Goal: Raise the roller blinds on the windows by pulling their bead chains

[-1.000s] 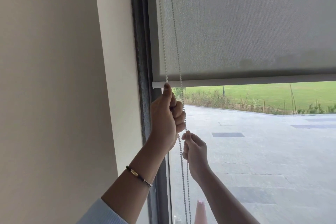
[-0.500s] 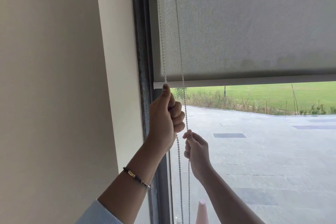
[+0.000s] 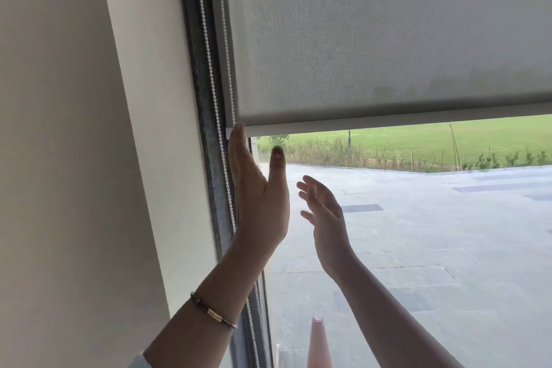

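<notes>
Roller blind (image 3: 388,39), grey woven fabric, covers the upper window beside a cream wall (image 3: 74,158); paving and grass show below its pale bottom bar (image 3: 388,122). Bead chain (image 3: 209,63) hangs along the dark frame (image 3: 194,39). Left hand (image 3: 260,197) and right hand (image 3: 325,212) are spread, gripping nothing.

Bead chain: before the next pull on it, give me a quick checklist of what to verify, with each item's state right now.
1. Left hand gripping the bead chain: not ok, hand open beside it.
2. Right hand on the chain: not ok, open and clear of it.
3. Chain hanging free along the window frame: ok.
4. Roller blind fully raised: not ok, bottom bar partway down the glass.
5. Which strand raises the blind: cannot tell.
</notes>
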